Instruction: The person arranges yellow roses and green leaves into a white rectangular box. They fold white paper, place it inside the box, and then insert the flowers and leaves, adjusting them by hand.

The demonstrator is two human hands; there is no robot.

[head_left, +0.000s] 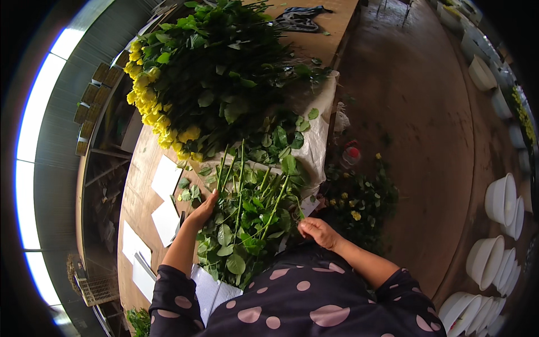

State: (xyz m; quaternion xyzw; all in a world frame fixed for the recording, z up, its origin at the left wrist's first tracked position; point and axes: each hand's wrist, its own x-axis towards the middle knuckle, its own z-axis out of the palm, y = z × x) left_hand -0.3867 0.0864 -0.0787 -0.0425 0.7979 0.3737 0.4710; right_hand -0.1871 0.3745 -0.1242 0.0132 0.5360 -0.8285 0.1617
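Observation:
My left hand point(205, 205) rests along the left side of a spread of cut green stems and leaves point(242, 219), its fingers stretched out. My right hand point(318, 231) is closed on a thin leafy stem at the right side of that spread. Beyond both hands lies a big heap of yellow roses point(147, 106) with long leafy stems, partly on crumpled plastic sheeting point(314, 140). Several white cards point(164, 181) lie left of my left hand, with a ridged pale sheet point(215, 289) under the stems near my body.
The wooden table point(140, 205) bears a dark cloth point(298, 18) at the back. Cuttings with small yellow roses point(355, 215) lie on the floor to the right, near a red-and-clear object point(351, 154). Stacked white tubs point(497, 199) line the right; shelving point(101, 154) stands left.

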